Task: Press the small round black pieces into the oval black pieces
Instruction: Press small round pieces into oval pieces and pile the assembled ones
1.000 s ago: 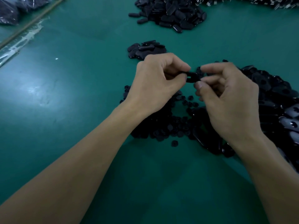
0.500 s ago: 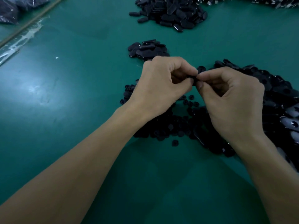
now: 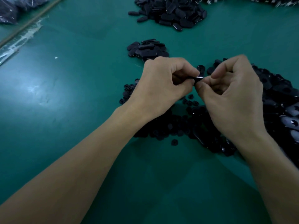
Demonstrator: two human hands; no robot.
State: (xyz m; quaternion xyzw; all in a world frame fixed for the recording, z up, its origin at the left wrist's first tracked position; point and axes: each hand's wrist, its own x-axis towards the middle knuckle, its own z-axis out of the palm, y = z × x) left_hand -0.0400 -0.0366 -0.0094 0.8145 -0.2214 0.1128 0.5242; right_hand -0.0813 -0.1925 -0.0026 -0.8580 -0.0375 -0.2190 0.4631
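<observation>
Where your hands meet: black piece (image 3: 198, 78), edge-on, above the table (image 3: 64, 118).
Left hand (image 3: 163, 88): your curled fingers pinch it.
Right hand (image 3: 233, 96): your curled fingertips pinch its other end.
Round pieces (image 3: 163, 130): heaped under your wrists.

Two hands, left hand (image 3: 161, 84) and right hand (image 3: 234, 101) — one pinched piece (image 3: 198, 78) — four heaps (image 3: 171, 12), contents uncountable.

A small-parts assembly workshop, shown by a green-matted bench (image 3: 64, 110) carrying loose heaps of identical oval black pieces (image 3: 171, 12) at 12 o'clock and 3 o'clock, a scatter of small round black pieces (image 3: 161, 128) at centre, and bagged stock (image 3: 8, 12) at 11 o'clock.
</observation>
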